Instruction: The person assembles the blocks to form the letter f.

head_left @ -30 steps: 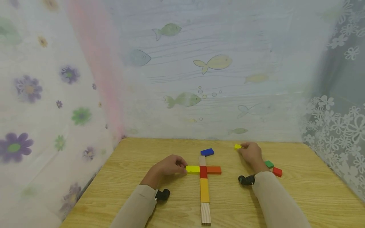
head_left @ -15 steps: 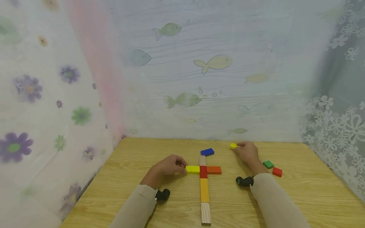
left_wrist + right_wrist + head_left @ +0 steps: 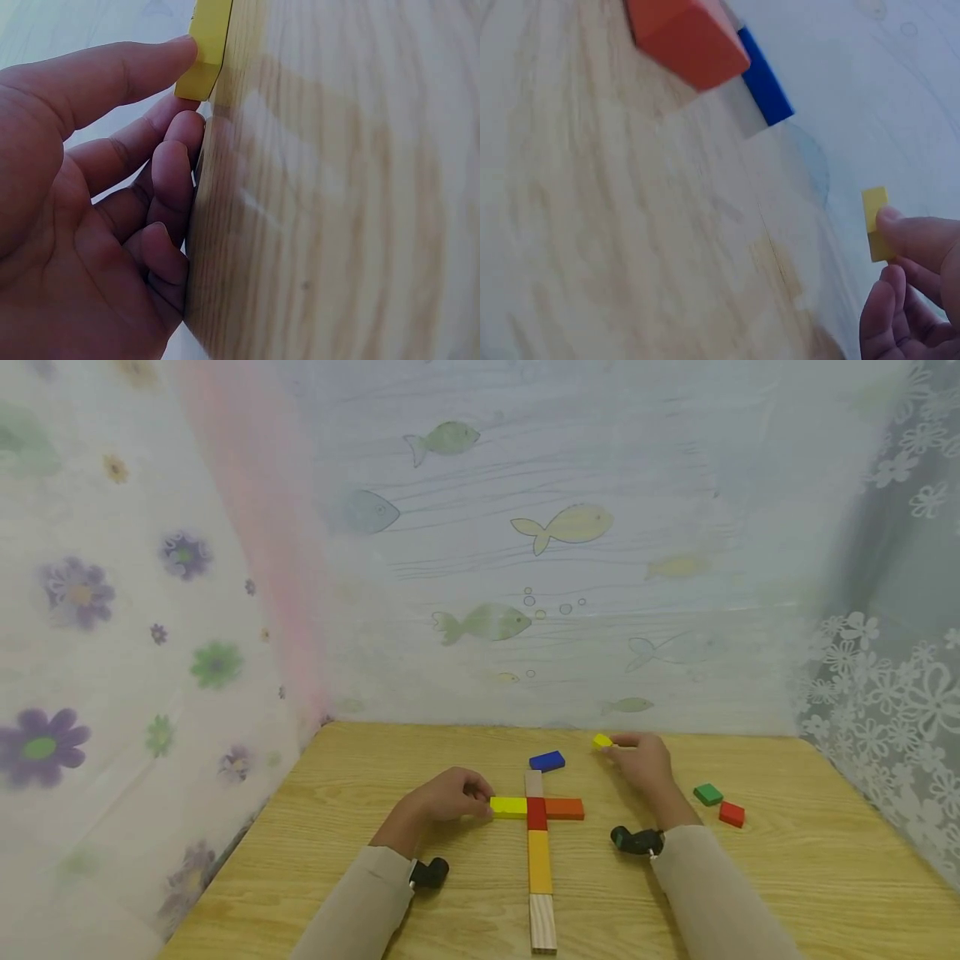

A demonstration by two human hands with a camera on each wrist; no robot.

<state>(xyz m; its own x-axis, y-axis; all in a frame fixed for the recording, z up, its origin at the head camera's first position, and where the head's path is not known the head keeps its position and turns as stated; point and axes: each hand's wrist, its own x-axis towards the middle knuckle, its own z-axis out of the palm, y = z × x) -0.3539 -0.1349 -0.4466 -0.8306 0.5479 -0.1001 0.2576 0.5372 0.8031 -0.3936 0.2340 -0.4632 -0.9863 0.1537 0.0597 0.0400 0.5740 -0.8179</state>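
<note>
Yellow in each grip: left hand pinches a long block, right hand a small block.

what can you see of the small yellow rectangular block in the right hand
The small yellow rectangular block has flat faces, straight edges and looks like painted wood. The right hand pinches it, the thumb covering part of it. It is near the far edge of the wood-grain table, right of and apart from the blue rectangular block; whether it touches the tabletop is unclear.

Ten blocks (two plain wood), two grips, one table.
</note>
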